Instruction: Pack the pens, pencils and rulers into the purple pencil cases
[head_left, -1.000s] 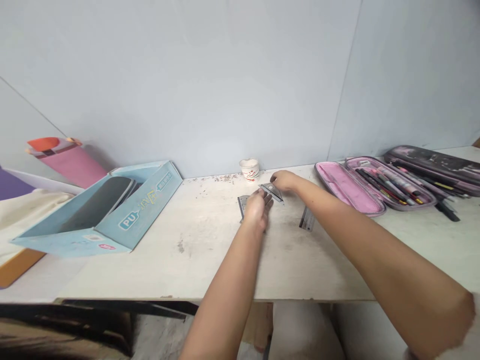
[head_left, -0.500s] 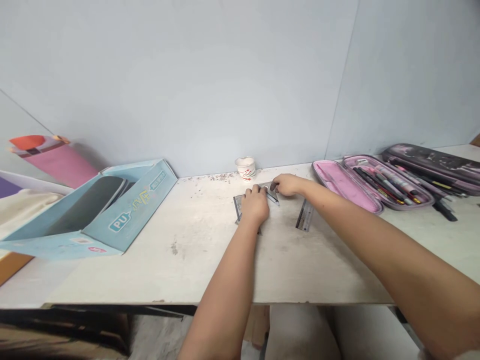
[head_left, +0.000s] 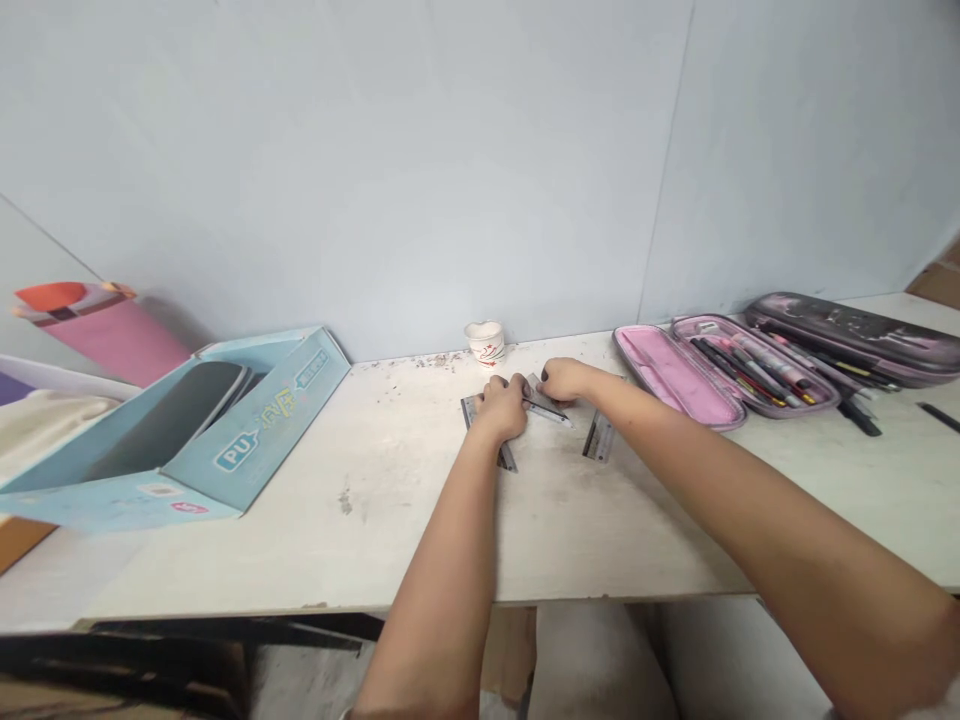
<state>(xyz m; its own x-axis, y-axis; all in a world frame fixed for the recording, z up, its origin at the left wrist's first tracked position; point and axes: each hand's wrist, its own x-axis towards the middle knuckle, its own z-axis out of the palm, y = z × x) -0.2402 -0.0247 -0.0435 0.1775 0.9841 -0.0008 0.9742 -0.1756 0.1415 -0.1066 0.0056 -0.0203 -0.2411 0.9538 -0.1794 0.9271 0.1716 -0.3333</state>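
My left hand rests on the table with its fingers curled onto clear plastic drawing tools. A piece with dark markings shows below the palm, and another edge shows left of the fingers. Close by on the right, my right hand pinches a clear set square, whose pointed, graduated edge lies between the two hands. The left fingertips meet its left end. A clear ruler with dark markings lies flat, partly under the right forearm. My hands hide much of these pieces.
A white paper cup stands by the wall, with small shavings to its left. On the right lie an open pink pencil case holding pens and a dark case. A light-blue box holds a dark case on the left.
The set square between my hands shows more plainly and has turned slightly, its tip now further right. The left fingers are more curled. The whole view has shifted a little.
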